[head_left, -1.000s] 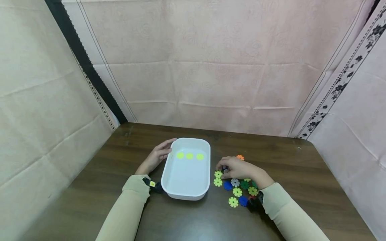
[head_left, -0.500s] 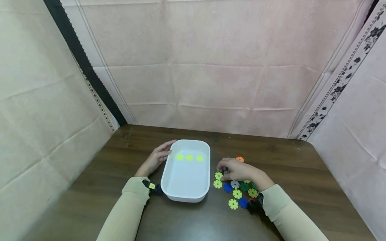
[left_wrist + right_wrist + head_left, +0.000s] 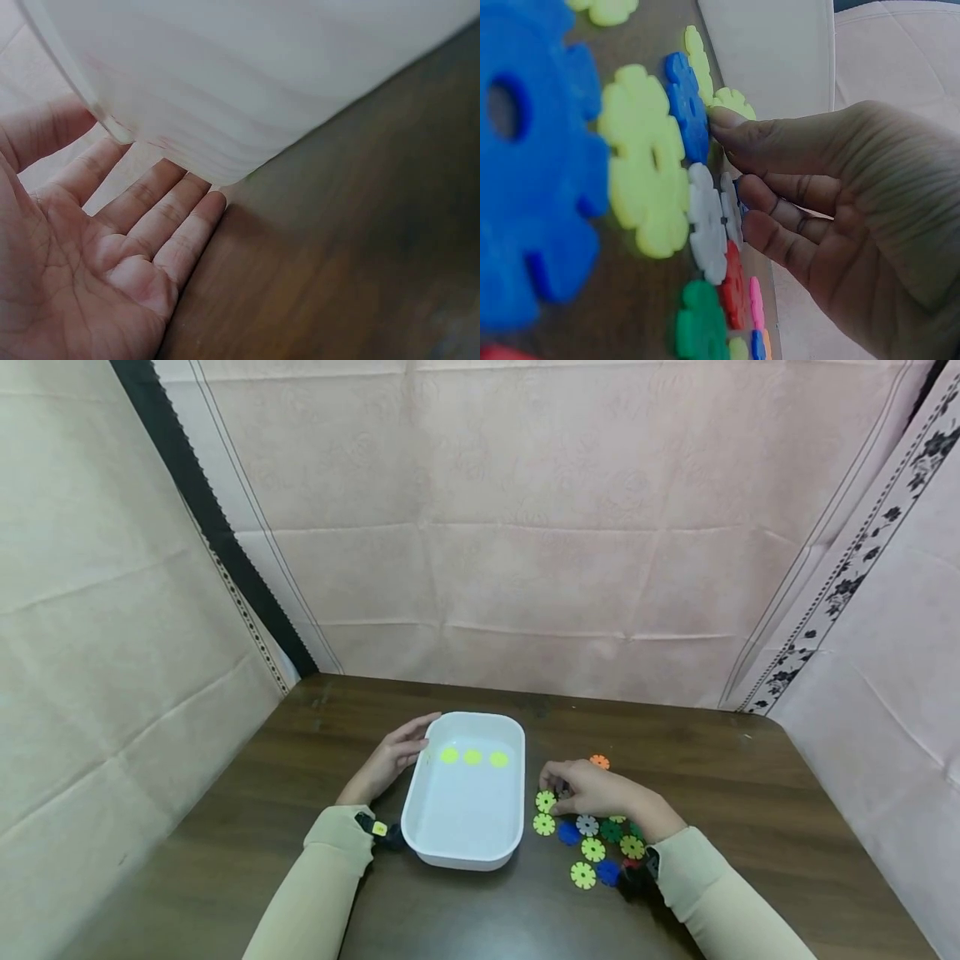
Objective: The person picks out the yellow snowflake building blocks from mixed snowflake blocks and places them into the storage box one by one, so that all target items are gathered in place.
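Note:
A white rectangular tray stands at the middle of the table, with three yellow-green round pieces in a row inside its far part. My left hand touches its far left side; in the left wrist view the fingers lie fairly straight and the thumb is by the rim. My right hand reaches over loose plastic flower discs, thumb and fingertips at a yellow-green flower disc. In the right wrist view the thumb tip partly covers that disc, and a blue disc lies close by. The index fingertip is hidden there.
Several more flower discs lie right of the tray: yellow-green, blue, grey, dark green and orange. Pale cloth hangs behind the brown wooden table and on both sides.
The head view has tilted slightly, so everything sits a little lower in it. Both hands, the tray and the discs otherwise keep nearly the same places.

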The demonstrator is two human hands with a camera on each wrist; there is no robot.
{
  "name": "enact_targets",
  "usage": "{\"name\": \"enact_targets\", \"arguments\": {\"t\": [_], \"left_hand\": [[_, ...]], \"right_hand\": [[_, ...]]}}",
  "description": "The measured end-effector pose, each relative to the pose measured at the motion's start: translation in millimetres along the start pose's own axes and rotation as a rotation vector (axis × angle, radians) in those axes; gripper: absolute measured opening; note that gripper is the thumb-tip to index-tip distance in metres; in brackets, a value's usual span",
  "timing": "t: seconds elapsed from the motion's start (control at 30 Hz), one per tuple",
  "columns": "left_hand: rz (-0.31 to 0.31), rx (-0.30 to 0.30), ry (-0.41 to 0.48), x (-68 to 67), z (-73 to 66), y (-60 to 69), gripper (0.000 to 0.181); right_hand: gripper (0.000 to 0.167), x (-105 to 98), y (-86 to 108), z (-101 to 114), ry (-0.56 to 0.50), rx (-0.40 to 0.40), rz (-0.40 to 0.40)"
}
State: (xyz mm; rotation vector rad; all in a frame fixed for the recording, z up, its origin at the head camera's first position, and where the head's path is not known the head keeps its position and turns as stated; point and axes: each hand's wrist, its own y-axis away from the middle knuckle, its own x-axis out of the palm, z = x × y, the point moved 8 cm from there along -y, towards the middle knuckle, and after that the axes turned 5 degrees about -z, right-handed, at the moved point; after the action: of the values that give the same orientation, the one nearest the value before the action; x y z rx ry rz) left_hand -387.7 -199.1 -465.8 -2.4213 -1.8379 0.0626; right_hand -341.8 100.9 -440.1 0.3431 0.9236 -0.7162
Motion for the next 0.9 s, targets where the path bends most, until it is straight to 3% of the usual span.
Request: {"name": "enact_targets", "arguments": {"t": [0.9], "left_hand": [[-0.001,-0.005,-0.024,-0.6,1.2,-0.3,0.053]], "right_hand": [[0.015,-5.9,1.1,4.3,-0.059,-0.067,-0.042]]}}
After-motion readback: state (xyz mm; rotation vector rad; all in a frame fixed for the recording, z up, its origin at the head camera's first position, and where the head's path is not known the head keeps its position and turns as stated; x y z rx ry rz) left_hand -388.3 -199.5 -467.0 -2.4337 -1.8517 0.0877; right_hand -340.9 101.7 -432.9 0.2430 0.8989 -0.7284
